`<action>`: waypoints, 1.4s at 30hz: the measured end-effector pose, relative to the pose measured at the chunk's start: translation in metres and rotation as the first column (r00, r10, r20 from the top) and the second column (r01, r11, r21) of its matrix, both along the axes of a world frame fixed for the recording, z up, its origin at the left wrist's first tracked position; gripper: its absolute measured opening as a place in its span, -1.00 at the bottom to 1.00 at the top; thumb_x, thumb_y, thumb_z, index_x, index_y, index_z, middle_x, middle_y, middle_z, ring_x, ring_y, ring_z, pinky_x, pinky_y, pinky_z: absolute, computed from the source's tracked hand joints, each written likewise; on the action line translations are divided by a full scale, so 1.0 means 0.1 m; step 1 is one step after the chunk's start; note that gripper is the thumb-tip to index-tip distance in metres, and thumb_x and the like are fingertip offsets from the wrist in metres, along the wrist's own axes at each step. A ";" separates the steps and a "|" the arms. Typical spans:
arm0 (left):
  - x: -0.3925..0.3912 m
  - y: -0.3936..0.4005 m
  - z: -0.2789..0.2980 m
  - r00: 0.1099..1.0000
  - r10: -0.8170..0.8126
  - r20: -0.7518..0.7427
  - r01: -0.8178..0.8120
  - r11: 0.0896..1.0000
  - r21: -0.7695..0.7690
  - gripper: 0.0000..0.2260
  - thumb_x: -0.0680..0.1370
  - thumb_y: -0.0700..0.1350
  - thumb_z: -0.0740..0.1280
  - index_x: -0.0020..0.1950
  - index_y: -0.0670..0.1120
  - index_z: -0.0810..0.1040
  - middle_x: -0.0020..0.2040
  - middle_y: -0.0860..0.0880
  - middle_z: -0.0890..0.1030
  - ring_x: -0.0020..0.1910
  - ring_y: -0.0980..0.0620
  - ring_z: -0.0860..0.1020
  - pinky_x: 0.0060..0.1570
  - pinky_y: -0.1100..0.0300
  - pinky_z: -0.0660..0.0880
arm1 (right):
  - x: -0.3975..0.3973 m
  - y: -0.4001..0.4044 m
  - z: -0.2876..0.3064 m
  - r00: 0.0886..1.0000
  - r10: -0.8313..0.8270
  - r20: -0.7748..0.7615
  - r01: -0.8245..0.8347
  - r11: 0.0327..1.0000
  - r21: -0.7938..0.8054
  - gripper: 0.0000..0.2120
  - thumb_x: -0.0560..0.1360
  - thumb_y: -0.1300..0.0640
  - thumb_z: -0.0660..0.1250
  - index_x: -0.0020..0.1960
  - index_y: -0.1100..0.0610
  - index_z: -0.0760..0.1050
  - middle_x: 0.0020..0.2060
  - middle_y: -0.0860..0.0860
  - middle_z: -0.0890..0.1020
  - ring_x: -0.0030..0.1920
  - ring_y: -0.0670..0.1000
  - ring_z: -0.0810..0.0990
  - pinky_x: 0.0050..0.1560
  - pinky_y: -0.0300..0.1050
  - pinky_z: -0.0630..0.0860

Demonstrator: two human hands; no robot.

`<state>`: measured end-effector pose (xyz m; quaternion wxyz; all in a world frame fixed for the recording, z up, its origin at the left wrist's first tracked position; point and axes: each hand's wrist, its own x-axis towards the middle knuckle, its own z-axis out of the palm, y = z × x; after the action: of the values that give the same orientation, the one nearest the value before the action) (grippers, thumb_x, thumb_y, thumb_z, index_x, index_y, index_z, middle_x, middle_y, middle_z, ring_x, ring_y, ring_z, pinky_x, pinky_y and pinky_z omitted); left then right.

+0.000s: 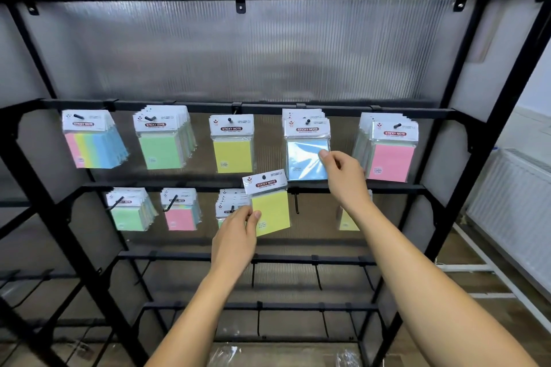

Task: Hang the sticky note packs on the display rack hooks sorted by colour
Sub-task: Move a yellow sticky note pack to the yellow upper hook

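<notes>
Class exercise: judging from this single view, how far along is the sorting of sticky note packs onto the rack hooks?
Done: the top row's hooks carry multicolour, green, yellow, blue and pink packs. In hand: the left hand holds a loose yellow sticky note pack; the right hand touches the hanging blue pack. Left: hanging that yellow pack; lower-row stacks look mixed.

Bare forearms and hands [235, 235], no sleeves visible.

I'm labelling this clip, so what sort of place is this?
Probably a shop or stockroom display area: a black display rack with hooks, retail-packaged sticky note packs such as the yellow pack in the left hand.
</notes>
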<state>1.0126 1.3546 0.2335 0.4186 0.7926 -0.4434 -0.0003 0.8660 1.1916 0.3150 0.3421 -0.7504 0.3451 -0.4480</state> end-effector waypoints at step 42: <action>1.37 0.24 0.09 0.979 -0.163 0.122 0.145 0.979 0.144 -0.76 0.67 0.09 0.11 0.18 0.01 0.46 0.08 0.13 0.53 0.05 0.12 0.48 -0.07 0.16 0.42 | 1.28 0.83 -0.16 0.974 0.155 0.164 -0.162 0.986 0.028 -0.72 0.64 0.00 0.23 -0.17 0.13 0.45 -0.39 -0.19 0.47 -0.34 -0.19 0.39 -0.30 -0.32 0.32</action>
<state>1.1498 1.3788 0.2426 0.3327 0.7805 -0.5292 -0.0098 0.9937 1.2745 0.2994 0.4189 -0.7296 0.2642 -0.4716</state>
